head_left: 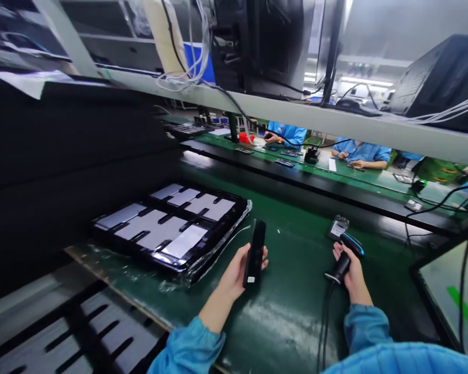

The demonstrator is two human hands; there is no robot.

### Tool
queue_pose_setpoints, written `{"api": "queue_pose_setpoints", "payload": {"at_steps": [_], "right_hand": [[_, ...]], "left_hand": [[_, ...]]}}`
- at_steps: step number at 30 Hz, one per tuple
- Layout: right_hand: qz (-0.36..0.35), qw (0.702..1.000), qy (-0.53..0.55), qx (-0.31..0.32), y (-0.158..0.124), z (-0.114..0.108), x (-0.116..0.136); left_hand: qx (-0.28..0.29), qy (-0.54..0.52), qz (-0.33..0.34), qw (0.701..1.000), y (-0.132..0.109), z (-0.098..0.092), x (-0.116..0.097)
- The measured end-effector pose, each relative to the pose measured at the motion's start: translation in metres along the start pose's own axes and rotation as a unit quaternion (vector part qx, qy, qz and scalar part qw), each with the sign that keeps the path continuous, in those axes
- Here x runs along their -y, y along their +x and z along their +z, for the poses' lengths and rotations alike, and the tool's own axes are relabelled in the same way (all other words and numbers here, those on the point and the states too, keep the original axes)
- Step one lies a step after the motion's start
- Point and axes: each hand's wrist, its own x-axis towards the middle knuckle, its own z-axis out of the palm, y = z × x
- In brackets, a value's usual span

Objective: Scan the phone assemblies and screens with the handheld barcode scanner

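Looks like a scanning step is in hand here, judging by what's being held. A dark phone-like slab (pixel 257 246) is gripped in the left hand (pixel 234 272), thumb on one edge and fingers wrapped to the other, so closed just as far as its width allows. It's held tilted up over the green bench (pixel 288 317), just right of the stacked trays (pixel 175 209), with a small white label (pixel 251 279) showing near its lower end. A corded handheld scanner (pixel 339 268) is held by its handle in the right hand (pixel 353 272), fingers curled round it. Whether the trigger is being pressed can't really be told from this angle, tbh.

Slab and scanner are well apart, so the next move would seem to call for the label and scanner head being lined up, with the cord (pixel 324 322) kept slack. A labelled flat unit (pixel 338 227) is lying just beyond the scanner.
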Motion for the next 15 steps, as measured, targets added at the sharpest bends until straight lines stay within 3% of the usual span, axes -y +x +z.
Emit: {"api": "queue_pose_setpoints", "payload": {"at_steps": [3, 6, 10, 12, 15], "right_hand": [[-0.025, 1.000, -0.012, -0.003, -0.020, 0.001, 0.012], [-0.005, 0.996, -0.058, 0.071, -0.089, -0.002, 0.010], [0.127, 0.962, -0.136, 0.199, -0.179, 0.004, -0.002], [0.176, 0.946, -0.150, 0.227, -0.200, 0.011, -0.008], [0.184, 0.947, -0.154, 0.215, -0.212, 0.021, -0.011]], "left_hand": [[0.113, -0.167, -0.059, 0.978, -0.003, 0.020, 0.011], [0.165, -0.233, -0.075, 0.955, 0.001, 0.041, 0.025], [0.195, -0.247, -0.114, 0.942, 0.011, 0.062, 0.036], [0.200, -0.242, -0.119, 0.942, 0.012, 0.066, 0.041], [0.197, -0.174, -0.135, 0.955, 0.008, 0.060, 0.047]]}}
